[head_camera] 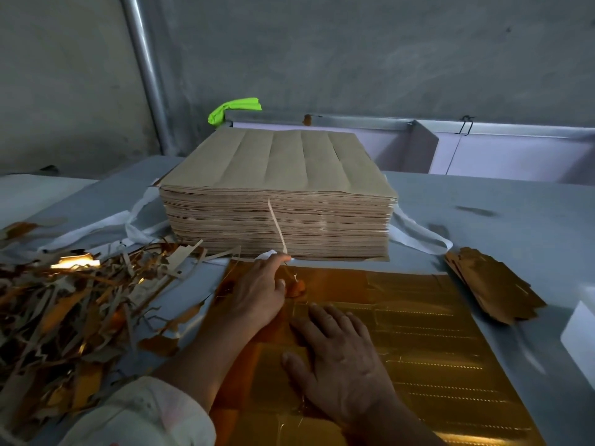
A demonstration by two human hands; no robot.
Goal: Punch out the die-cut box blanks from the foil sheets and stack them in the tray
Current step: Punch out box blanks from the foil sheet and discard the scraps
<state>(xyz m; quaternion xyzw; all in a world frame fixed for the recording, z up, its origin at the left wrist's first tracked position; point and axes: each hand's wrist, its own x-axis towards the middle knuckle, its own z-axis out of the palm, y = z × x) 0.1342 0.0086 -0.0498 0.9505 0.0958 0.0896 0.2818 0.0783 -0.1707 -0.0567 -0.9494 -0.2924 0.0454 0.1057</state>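
- Underneath everything, a grey table [483,204], stretching from edge to edge of the frame.
- Dead centre at the far side, a tall stack of brown sheets [280,194], plain side up, with white strapping [418,236] trailing out from both flanks.
- Just in front of that stack, a gold foil sheet [434,349], lying flat on the table, shiny face up, die-cut lines catching the light.
- Heaped at left on the table, scrap trimmings [64,300] in brown and gold.
- Fanned out at right, just beside the foil sheet's far corner, a small pile of punched blanks [492,291].
- Presses flat on the foil sheet with the right hand [341,358], fingers straight and spread, gripping nothing.
- Reaches with the left hand [257,294] to the sheet's far edge, fingers bent down onto the foil, index tip at the foot of the stack; cannot tell whether anything is pinched.
- Slanting up the stack's front from that fingertip, a thin pale strip [277,226].
- Behind the stack, a bright green cloth [231,109].
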